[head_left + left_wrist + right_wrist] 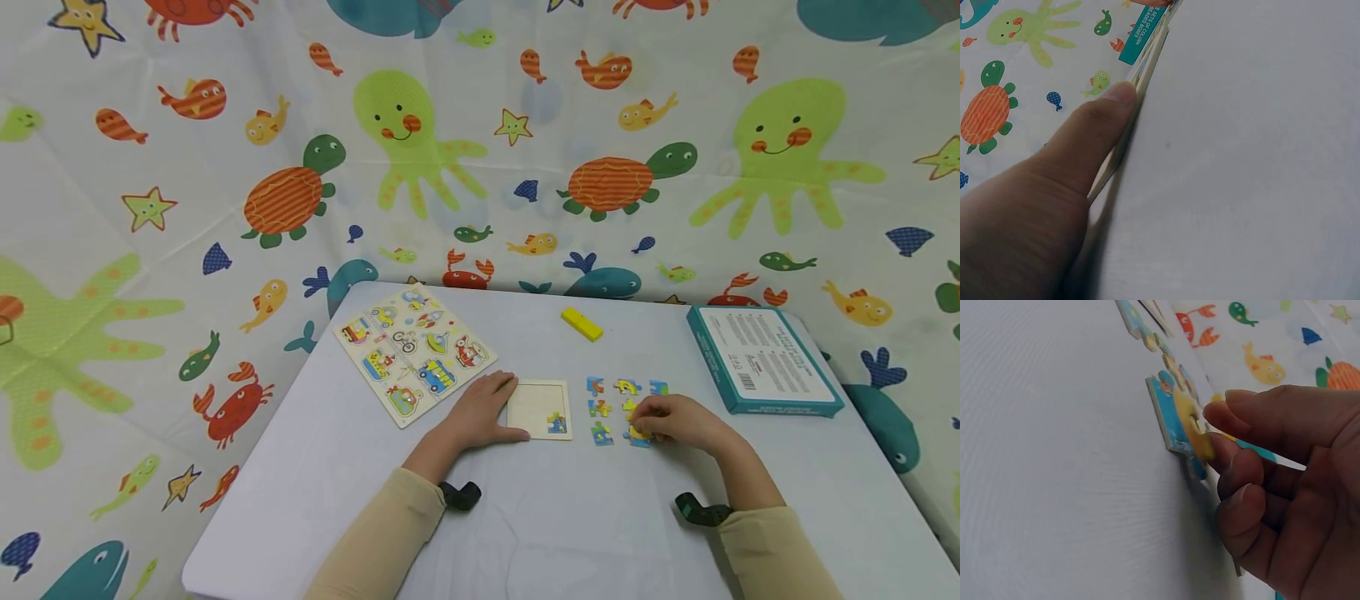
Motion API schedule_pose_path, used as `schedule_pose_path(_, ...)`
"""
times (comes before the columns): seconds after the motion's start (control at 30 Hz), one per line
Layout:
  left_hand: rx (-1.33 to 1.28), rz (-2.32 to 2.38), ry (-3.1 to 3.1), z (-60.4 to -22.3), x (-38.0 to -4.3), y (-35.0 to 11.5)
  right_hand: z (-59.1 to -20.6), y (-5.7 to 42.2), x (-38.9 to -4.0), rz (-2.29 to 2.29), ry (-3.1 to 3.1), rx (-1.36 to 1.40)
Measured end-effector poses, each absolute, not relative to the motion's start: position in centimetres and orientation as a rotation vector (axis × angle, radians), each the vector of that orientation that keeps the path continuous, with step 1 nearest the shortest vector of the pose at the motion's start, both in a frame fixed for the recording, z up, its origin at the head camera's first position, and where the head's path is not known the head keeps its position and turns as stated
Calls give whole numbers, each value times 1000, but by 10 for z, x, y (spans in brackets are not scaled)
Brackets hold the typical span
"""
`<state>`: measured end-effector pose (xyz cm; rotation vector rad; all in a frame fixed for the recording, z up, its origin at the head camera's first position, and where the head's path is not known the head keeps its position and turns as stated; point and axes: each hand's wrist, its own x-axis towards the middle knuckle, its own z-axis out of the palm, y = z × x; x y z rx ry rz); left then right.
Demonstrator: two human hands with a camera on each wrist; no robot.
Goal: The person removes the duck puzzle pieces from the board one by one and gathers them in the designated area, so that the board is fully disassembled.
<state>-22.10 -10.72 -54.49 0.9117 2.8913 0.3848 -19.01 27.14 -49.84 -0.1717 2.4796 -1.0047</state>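
A small wooden puzzle tray (534, 402) lies at the middle of the table with one jigsaw piece (557, 422) in its lower right corner. My left hand (483, 408) holds the tray at its left side, fingers by the far corner and the thumb (1094, 131) along the near edge. To the right, several loose jigsaw pieces (601, 433) lie in rows. At their near right end my right hand (675, 419) pinches a blue and yellow jigsaw piece (1179, 419) with thumb and index finger; the hand hides part of the rows in the head view.
A larger picture board (412, 354) with vehicles lies behind the left hand. A yellow block (581, 324) sits toward the back, and a teal box (765, 358) is at the right. A cloth printed with sea animals (525, 225) hangs behind the table.
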Motion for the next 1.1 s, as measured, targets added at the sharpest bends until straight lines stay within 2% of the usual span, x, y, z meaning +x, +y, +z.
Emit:
schedule_pose_path(0.33,907,388,2897,-545,-221,-108,-489,263,-201,-1025,2498,-208)
schedule_pose_path(0.63,913,383,2893,-545,-221,-107,-480,231,-211,-1075,2476,-273)
schedule_pose_path(1.1,905,395,2888,-545,-221,-107,-490,180,-224,-1083,2406,-375)
